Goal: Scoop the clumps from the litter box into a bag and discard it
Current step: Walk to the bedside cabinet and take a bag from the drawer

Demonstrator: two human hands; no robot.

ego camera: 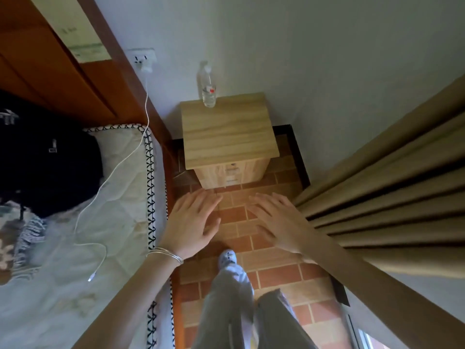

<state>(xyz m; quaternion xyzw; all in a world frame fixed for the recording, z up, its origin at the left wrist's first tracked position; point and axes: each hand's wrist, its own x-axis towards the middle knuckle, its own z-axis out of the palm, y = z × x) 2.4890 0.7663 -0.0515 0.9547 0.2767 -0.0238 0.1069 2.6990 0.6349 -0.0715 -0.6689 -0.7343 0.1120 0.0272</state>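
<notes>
No litter box, scoop or bag shows in the head view. My left hand is stretched out in front of me, palm down, fingers straight and spread, with thin bangles on the wrist. My right hand is held the same way beside it, fingers straight. Both hands hover above the brick-patterned floor and hold nothing. I stand in the narrow strip between the bed and the curtain, in grey trousers, with one light slipper forward.
A wooden nightstand with a clear water bottle stands ahead against the wall. A bed with a white charging cable and dark clothing fills the left. A tan curtain hangs on the right.
</notes>
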